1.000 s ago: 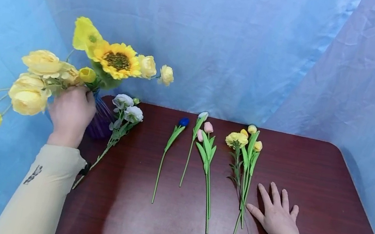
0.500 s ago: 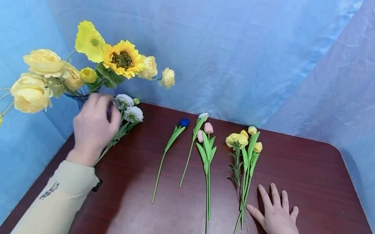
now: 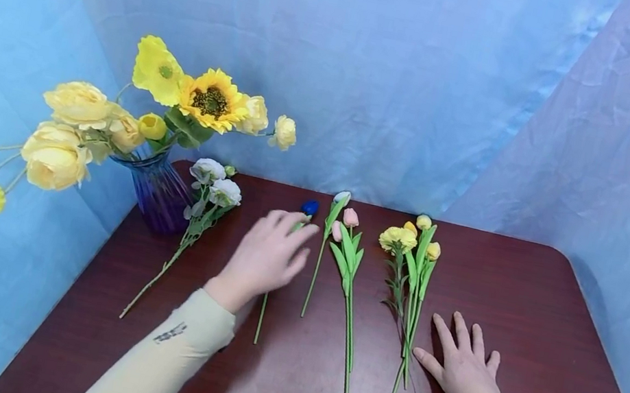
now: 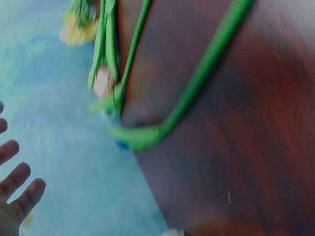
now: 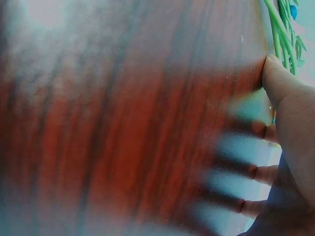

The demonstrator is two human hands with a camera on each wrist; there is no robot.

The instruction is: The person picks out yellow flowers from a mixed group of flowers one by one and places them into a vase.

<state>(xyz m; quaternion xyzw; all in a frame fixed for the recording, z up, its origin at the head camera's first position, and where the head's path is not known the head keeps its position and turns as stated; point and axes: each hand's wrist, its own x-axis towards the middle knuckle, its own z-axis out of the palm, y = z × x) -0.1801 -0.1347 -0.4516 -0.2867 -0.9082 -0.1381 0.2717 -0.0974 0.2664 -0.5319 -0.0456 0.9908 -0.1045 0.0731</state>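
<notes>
Even, soft light fills the sharp head view, the left hand (image 3: 266,254) motion-blurred, while both wrist views smear badly beyond the fingers (image 5: 266,132).

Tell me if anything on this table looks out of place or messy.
Mostly tidy: the loose stems lie in a rough row on the table. Only the white flower sprig lies slanted beside the purple vase, and the vase's yellow blooms sprawl far out past the table's edge.

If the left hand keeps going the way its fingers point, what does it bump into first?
Most likely the blue tulip: the left hand hovers open over its stem, fingers aimed up and right at the bud. The hand's height above the table is unclear.
</notes>
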